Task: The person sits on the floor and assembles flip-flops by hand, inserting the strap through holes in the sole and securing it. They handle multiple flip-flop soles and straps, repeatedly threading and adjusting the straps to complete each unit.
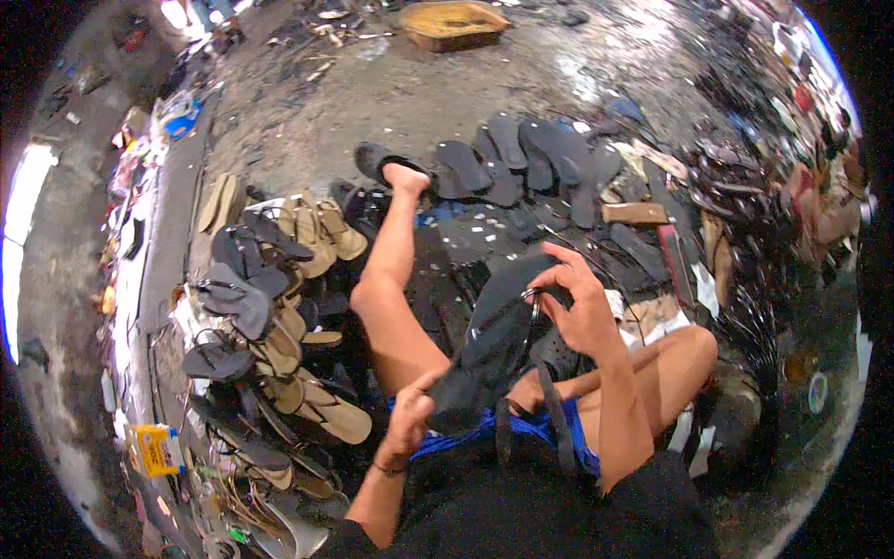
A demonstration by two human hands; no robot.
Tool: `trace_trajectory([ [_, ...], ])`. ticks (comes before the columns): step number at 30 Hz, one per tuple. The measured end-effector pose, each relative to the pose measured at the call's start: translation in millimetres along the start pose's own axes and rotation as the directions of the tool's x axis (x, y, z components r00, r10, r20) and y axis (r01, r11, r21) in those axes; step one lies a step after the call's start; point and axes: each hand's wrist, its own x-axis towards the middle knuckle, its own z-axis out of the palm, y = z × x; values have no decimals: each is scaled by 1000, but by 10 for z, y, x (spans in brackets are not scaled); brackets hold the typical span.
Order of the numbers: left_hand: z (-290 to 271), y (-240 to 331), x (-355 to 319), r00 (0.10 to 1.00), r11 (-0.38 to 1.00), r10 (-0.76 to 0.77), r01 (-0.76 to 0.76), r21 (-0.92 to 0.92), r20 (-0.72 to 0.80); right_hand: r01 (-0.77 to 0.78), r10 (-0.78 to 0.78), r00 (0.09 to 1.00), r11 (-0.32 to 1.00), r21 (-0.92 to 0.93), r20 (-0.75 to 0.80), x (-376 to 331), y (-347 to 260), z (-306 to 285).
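Observation:
A black sandal sole [489,326] lies slanted over my lap, its far end up and to the right. My left hand [407,424] is closed on its near left edge. Over the far right part is my right hand [582,312], index finger stretched along the far end. Its thumb and other fingers pinch a thin shiny metal piece [531,294] against the sole; its exact kind is too small to make out. Dark straps [559,410] hang below the right hand, over my blue shorts [466,436]. Where they are attached is hidden.
Tan sandals [331,410] and grey flip-flops [233,298] are heaped at my left. A row of dark soles [461,166] lies beyond my outstretched foot. At the right are a wooden block [635,213] and scraps. A yellow box [156,449] lies lower left, a wooden tray [452,23] far ahead.

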Motion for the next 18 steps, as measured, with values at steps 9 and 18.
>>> trace_trajectory([
  [9,173,-232,326,991,834,17,58,549,-131,-208,280,960,747,632,-15,-40,239,480],
  [18,-58,-68,447,927,916,142,10,400,-348,-791,331,598,93,605,730,-555,318,1053],
])
